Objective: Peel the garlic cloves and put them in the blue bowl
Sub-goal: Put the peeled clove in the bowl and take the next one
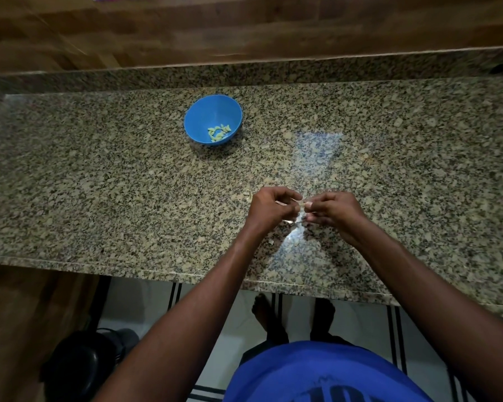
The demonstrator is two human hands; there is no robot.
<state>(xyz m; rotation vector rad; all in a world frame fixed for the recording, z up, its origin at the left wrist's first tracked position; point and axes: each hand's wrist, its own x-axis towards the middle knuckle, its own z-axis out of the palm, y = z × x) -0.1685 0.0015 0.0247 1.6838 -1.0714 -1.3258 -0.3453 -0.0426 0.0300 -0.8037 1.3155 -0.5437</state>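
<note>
Closest to me, the left hand (269, 208) and right hand (334, 211) are pinching one garlic clove (302, 205) between their fingertips above the granite counter (99, 184), its long axis seemingly running hand to hand. Peeling looks underway; next it needs carrying to the blue bowl (213, 119) farther back, already holding peeled cloves (219, 132).

Both forearms reach in over the worktop's (99, 198) near edge, the left hand (269, 208) and right hand (336, 211) meeting fingertip to fingertip, fingers curled, each pinching something small between them.
</note>
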